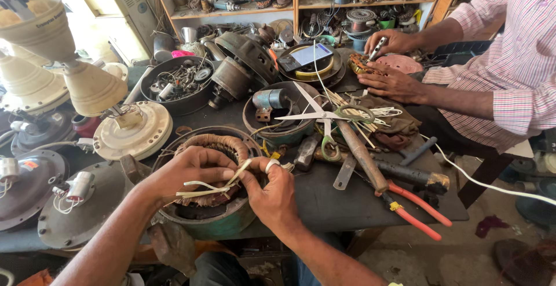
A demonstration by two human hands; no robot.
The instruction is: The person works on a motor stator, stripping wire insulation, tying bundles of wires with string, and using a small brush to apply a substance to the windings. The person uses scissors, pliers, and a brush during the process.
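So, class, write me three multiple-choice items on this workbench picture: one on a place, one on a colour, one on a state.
1. Where do the scissors lie?
A. on the dark bench, right of the wearer's hands
B. on the top shelf
C. on the floor

2. What colour are the pliers' handles?
A. blue
B. black
C. orange-red

3. What are the left hand and right hand doing?
A. resting flat and empty
B. pinching pale strips over the motor winding
C. gripping the scissors

Answers: 1 A, the scissors lie open on the bench beside a wooden-handled tool; 2 C, both handles show orange-red; 3 B, fingers of both hands pinch the strips above the coil.
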